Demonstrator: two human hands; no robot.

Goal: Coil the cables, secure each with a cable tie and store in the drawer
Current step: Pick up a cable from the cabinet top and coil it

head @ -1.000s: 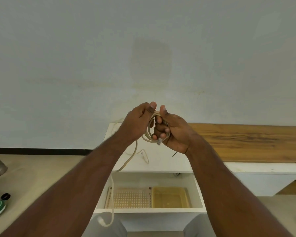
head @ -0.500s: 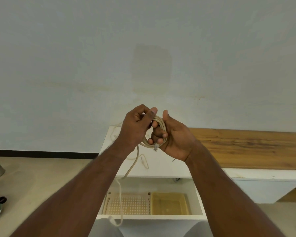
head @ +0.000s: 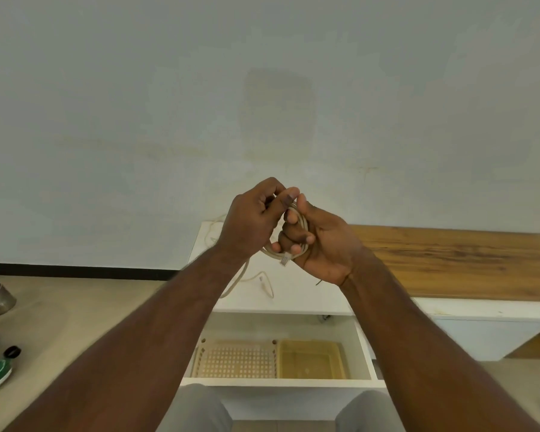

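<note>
Head view. My right hand [head: 320, 241] curls round the coiled cable [head: 303, 227], loops pinned in the fingers, plug end [head: 285, 259] poking out low. My left hand [head: 253, 219] touches it on the left, thumb and fingers pinching the strand at the coil's top. The slack tail [head: 236, 280] hangs down from under the left hand to the white tabletop [head: 296, 294], so the left hand is the nearer feeder. The open drawer [head: 278, 381] lies near and below. I see no tie.
</note>
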